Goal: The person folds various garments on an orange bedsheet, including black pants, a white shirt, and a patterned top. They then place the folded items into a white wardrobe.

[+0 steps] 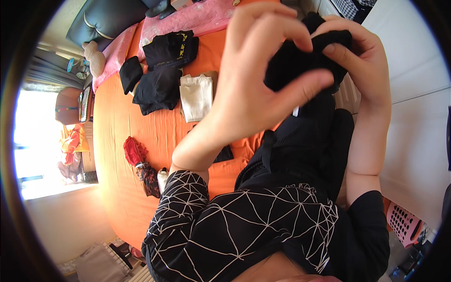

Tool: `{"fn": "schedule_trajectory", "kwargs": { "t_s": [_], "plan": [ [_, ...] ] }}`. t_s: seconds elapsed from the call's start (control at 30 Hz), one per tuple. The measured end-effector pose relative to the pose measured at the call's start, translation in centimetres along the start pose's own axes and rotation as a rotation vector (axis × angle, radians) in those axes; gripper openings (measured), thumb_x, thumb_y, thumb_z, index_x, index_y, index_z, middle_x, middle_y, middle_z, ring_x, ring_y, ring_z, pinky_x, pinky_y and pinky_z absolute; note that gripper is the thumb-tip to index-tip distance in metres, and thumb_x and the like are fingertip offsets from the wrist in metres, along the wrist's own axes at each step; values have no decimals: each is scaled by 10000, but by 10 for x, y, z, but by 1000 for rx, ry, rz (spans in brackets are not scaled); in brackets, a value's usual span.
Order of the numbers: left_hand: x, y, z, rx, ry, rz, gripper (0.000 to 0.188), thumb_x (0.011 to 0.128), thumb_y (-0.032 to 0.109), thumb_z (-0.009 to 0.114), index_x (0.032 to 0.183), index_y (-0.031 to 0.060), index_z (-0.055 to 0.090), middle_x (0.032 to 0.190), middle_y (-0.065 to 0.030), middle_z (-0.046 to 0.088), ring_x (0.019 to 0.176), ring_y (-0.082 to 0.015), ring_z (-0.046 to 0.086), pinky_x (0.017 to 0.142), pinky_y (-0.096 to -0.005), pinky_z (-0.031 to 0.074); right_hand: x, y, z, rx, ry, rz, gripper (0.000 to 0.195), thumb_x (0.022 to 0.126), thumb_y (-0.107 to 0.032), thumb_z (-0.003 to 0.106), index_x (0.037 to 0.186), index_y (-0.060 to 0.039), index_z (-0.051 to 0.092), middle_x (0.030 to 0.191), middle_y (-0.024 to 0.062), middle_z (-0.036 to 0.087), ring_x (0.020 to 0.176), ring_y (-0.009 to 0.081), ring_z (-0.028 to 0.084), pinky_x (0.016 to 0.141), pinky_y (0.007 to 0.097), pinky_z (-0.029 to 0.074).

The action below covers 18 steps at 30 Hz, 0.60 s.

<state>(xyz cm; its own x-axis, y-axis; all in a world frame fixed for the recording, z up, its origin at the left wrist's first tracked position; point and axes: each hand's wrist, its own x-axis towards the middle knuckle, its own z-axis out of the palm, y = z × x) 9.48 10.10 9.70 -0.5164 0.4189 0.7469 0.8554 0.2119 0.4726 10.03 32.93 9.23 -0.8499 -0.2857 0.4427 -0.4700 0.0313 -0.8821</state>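
My right hand (363, 53) pinches a bunched piece of black fabric (285, 67) between thumb and fingers, up in front of me. What kind of garment it is cannot be made out. Just left of it, my left hand (250, 74) is raised with curved fingers and the thumb spread apart, slightly blurred. Its fingertips overlap the fabric in view; whether they touch it is unclear. Below the fabric are my legs in black trousers (299, 141). Beyond my left forearm, a folded cream cloth (196, 98) lies on the orange bed sheet (112, 134).
Folded dark clothes (158, 88) and another dark stack (169, 49) lie on the bed. Nearer are a red and dark-patterned bundle (135, 151) and a white bottle-like object (162, 179). White cabinet panels (415, 105) stand right, above a pink perforated basket (403, 224).
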Motion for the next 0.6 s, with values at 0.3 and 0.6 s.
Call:
{"fn": "schedule_trajectory", "kwargs": {
  "t_s": [0.3, 0.6],
  "plan": [
    [-29, -79, 22, 146, -135, -250, 325, 795, 160, 794, 1044, -12, 678, 863, -140, 683, 710, -221, 636, 673, -305, 503, 38, 52, -32, 105, 145, 104, 193, 928, -107, 701, 1076, 16, 703, 993, 51, 713, 921, 118, 651, 826, 247, 513],
    [17, -112, -31, 352, 23, 17, 175, 786, 121, 780, 939, 49, 732, 1001, -102, 723, 895, -301, 689, 769, -353, 548, 63, 69, -51, 120, 230, -94, 233, 961, -139, 652, 1160, -18, 656, 1084, 72, 707, 993, 160, 664, 910, 298, 520]
  ]
}}
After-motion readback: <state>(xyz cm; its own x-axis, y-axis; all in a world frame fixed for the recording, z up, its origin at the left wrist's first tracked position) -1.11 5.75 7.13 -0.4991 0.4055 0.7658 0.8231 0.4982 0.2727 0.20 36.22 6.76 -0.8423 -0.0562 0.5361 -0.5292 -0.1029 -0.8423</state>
